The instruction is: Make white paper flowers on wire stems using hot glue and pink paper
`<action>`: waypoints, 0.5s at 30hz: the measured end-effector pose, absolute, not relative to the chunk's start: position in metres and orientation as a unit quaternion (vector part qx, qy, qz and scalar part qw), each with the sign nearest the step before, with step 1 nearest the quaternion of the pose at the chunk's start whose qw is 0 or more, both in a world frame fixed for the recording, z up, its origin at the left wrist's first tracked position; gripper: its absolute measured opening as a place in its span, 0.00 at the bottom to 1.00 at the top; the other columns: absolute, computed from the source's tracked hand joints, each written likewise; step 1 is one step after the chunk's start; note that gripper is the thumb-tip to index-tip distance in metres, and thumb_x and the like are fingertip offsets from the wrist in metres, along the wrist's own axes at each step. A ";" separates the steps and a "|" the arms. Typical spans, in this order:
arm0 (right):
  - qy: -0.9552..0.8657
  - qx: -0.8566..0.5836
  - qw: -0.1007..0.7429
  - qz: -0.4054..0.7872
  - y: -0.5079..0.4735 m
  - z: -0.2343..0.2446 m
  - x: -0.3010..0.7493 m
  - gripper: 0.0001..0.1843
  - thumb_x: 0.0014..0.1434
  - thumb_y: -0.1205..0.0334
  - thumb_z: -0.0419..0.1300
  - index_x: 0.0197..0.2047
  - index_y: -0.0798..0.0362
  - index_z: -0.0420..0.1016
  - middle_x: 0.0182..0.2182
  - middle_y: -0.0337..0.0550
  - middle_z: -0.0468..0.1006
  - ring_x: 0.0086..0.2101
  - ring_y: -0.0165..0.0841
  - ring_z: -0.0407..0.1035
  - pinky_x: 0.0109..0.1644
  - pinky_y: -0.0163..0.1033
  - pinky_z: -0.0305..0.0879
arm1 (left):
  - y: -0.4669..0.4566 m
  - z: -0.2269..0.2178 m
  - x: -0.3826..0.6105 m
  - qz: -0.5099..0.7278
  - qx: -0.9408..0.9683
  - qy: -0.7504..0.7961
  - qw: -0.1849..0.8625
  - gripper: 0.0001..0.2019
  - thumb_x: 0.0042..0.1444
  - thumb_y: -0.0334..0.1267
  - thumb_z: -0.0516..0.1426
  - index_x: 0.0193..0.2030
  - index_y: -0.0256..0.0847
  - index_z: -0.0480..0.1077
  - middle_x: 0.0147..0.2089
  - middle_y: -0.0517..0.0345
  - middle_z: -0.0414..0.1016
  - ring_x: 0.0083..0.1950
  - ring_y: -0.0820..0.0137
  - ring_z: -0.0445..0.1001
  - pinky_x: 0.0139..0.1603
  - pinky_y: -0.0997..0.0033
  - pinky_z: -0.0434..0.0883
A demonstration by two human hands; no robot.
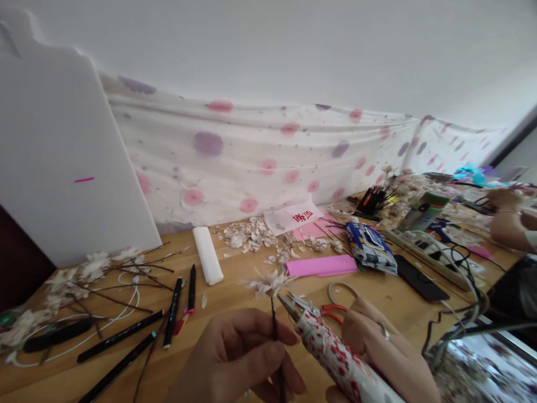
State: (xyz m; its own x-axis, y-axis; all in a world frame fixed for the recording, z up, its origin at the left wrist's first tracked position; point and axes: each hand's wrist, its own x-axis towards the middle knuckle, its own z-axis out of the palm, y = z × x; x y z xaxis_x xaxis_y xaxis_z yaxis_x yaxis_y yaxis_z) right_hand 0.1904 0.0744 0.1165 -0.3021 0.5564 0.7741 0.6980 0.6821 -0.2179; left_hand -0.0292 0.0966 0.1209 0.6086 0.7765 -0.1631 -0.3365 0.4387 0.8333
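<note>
My left hand (pixel 247 352) pinches the thin dark stem of a handmade flower (pixel 267 282) between thumb and fingers. Pale, papery petals spread from the stem's top, and the flower stands nearly upright. My right hand (pixel 377 341) is wrapped round a hot glue gun (pixel 331 352) with a red-and-white patterned body. Its metal nozzle points up and left, just beside the base of the flower head; whether they touch I cannot tell. Behind the nozzle lie pliers (pixel 304 305) with orange-red handles (pixel 333 310), partly hidden by my right hand.
Finished flowers (pixel 94 266) and several black markers (pixel 172 313) lie on the left. A white roll (pixel 207 254), loose petals (pixel 251 234), pink paper (pixel 321 265), a blue packet (pixel 371 246), a phone (pixel 420 278) and a power strip (pixel 428 249) fill the back. Another person's arm (pixel 509 221) reaches in at right.
</note>
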 end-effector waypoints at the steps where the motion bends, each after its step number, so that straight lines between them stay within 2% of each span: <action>1: -0.801 -0.398 0.441 -0.074 0.073 0.116 0.190 0.23 0.71 0.41 0.51 0.31 0.48 0.56 0.20 0.32 0.63 0.22 0.28 0.60 0.26 0.36 0.55 | 0.097 0.121 -0.029 0.343 0.401 0.268 0.806 0.15 0.52 0.50 0.71 0.39 0.42 0.81 0.28 0.61 0.85 0.27 0.76 0.79 0.28 0.80 0.72; 7: -0.733 -0.456 0.499 -0.070 0.068 0.105 0.176 0.25 0.70 0.38 0.50 0.29 0.48 0.55 0.21 0.33 0.59 0.22 0.30 0.56 0.28 0.39 0.51 | 0.096 0.119 -0.027 0.335 0.403 0.261 0.811 0.16 0.52 0.50 0.71 0.39 0.42 0.81 0.29 0.60 0.84 0.26 0.76 0.78 0.28 0.80 0.72; 15: -0.736 -0.469 0.481 -0.089 0.067 0.104 0.177 0.25 0.70 0.37 0.48 0.30 0.47 0.58 0.22 0.34 0.63 0.22 0.31 0.60 0.27 0.41 0.53 | 0.099 0.116 -0.028 0.349 0.394 0.238 0.816 0.13 0.55 0.47 0.71 0.40 0.40 0.81 0.29 0.58 0.85 0.27 0.76 0.80 0.28 0.80 0.74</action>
